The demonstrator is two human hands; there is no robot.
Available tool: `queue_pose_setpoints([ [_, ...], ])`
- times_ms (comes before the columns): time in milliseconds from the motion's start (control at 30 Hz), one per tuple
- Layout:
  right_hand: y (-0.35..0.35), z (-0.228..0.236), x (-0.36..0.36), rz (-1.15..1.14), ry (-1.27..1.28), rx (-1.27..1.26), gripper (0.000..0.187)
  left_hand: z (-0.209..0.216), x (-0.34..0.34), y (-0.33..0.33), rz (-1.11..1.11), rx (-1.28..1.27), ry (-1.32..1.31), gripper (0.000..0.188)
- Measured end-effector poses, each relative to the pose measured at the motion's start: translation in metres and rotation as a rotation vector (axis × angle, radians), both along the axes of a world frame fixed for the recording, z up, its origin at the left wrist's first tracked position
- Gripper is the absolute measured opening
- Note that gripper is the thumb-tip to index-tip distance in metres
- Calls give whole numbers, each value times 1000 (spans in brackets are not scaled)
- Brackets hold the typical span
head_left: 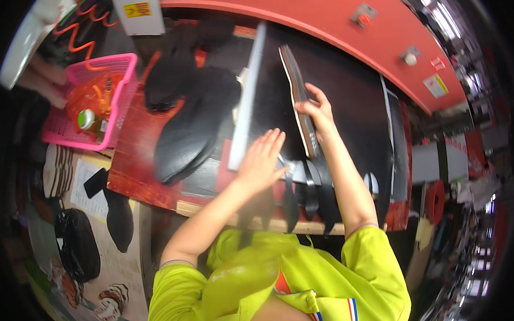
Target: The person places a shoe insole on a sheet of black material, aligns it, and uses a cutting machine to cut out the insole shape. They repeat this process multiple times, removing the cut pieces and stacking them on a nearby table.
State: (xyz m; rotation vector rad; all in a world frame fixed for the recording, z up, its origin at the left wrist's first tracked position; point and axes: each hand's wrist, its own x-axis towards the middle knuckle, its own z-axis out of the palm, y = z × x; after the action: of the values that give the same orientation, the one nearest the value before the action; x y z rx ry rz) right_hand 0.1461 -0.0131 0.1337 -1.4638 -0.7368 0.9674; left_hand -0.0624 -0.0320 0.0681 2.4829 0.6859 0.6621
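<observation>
A shoe sole (298,98) stands on edge over the black work surface, its long side brown with a pale rim. My right hand (318,109) grips it near the middle between thumb and fingers. To the left, my left hand (261,160) lies flat beside a pale metal bar (248,98), fingers stretched out and holding nothing. Below the hands, several black strap-like pieces (310,198) hang over the front edge of the bench. Left of the bar, a pile of black soles (190,135) rests on the red tabletop (134,171).
A pink basket (128,80) holding a green-capped bottle (86,119) stands at the left, near a person's arm (44,83). An orange coiled hose (82,39) hangs above it. A red machine panel (331,22) with knobs spans the back. A side table (127,269) bears a black sole (120,221).
</observation>
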Motion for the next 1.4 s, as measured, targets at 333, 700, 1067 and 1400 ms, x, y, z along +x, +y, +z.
queue_pose_setpoints([
  [333,-39,-3,38,-168,-737,-159,78,-3,-3,4,-42,114,-36,46],
  [700,-41,-23,42,-143,-1205,-354,83,5,11,20,-54,91,0,46],
  [1067,44,-24,153,-187,-1016,-164,83,32,102,93,7,183,-49,38],
  [1400,30,57,390,-721,-955,381,35,-9,159,101,-32,195,-75,30],
])
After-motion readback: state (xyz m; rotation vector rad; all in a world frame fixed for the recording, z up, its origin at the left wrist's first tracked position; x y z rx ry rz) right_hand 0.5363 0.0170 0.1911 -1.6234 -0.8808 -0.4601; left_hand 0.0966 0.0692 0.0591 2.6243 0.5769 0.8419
